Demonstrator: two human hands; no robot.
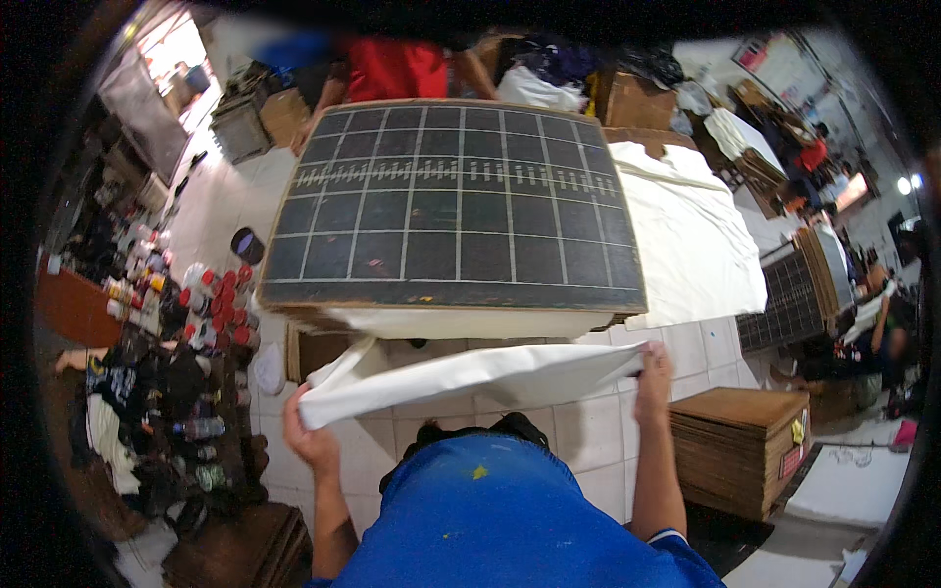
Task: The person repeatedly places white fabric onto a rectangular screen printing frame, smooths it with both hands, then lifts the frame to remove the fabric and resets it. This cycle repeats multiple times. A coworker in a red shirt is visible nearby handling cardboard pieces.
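Observation:
A white cloth (470, 377) stretches between my two hands, just on the near side of a dark board marked with a pale grid (431, 240). My left hand (312, 431) grips the cloth's left end, its fingers closed round the edge. At the other end my right hand (652, 377) pinches the corner, slightly blurred. The cloth hangs in a fold, and its left part reaches back toward the board. Below the board's near edge more white fabric (441, 321) shows; whether it joins the held cloth I cannot tell.
Across the board stands a person in a red shirt (397, 69). White fabric (686, 235) lies to the board's right. A stack of brown boards (735, 446) sits at the lower right. Several red-capped containers (223, 304) crowd the left floor, near a dark bucket (247, 245).

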